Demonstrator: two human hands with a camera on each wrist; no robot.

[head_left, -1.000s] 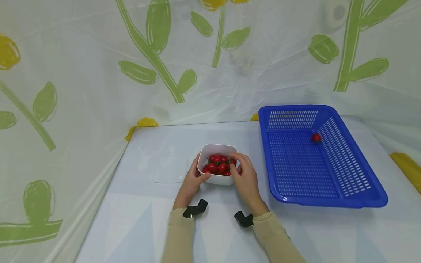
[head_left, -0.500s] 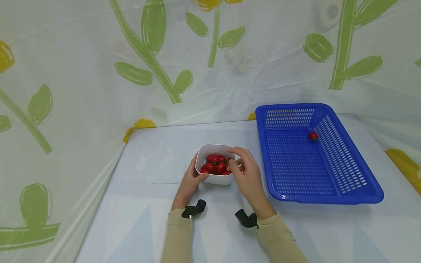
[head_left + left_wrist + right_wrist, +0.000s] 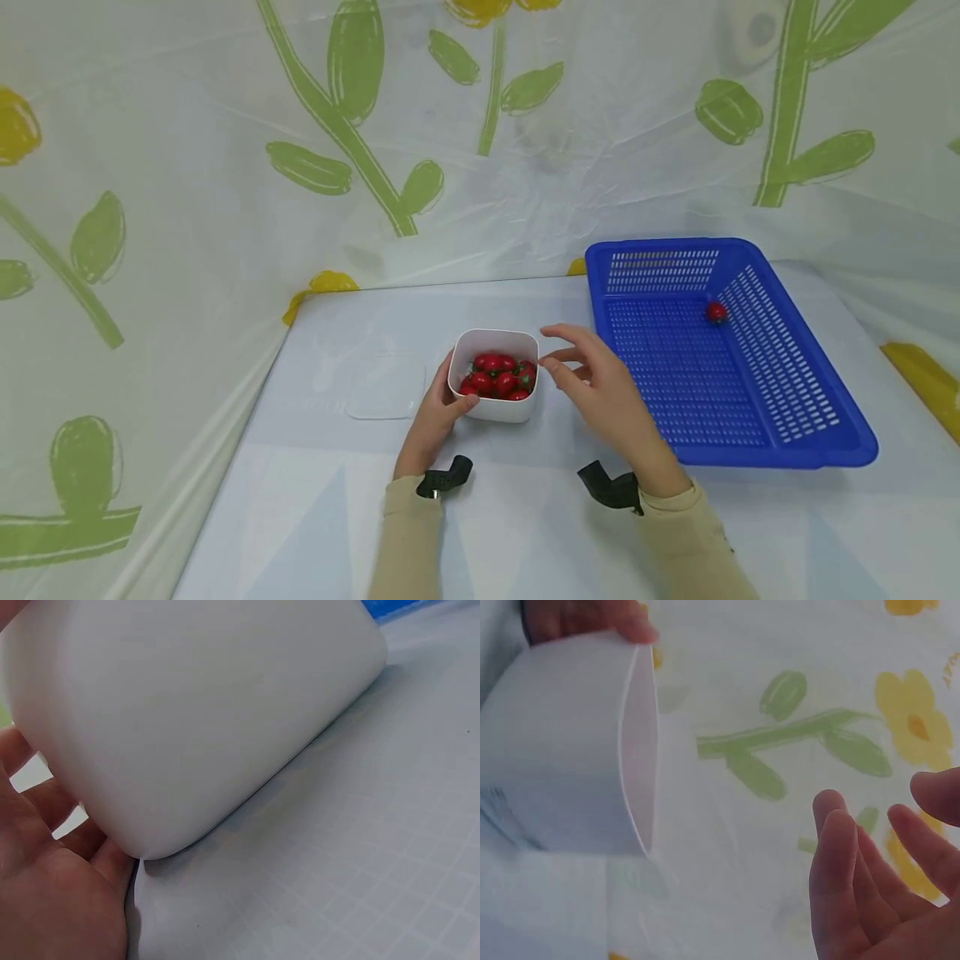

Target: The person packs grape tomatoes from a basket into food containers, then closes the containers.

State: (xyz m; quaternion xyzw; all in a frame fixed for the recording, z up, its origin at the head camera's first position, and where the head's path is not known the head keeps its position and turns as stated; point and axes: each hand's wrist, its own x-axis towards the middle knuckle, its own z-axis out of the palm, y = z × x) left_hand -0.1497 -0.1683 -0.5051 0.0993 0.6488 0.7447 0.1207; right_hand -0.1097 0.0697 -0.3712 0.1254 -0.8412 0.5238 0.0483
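A white square-cornered box (image 3: 491, 409) stands on the table with several red cherry tomatoes (image 3: 505, 382) inside, some showing green stems. My left hand (image 3: 430, 425) holds it at the left side, thumb over the near rim and fingers along the wall. In the left wrist view the box's smooth side (image 3: 210, 720) fills most of the picture, with the palm (image 3: 52, 900) beside it. Just off the box's right rim is my right hand (image 3: 611, 396), fingers loosely bent and apart. The right wrist view shows those fingers (image 3: 836, 877) with nothing between them.
To the right sits a blue perforated basket (image 3: 682, 392), with one cherry tomato (image 3: 716, 312) near its far right wall. A clear flat lid (image 3: 384, 396) lies on the table left of the box. Behind the table hangs a white curtain (image 3: 217, 167) printed with plants.
My right hand has drawn out of the box to the right, and its fingers have spread from the tomatoes. My left hand keeps its hold on the box.
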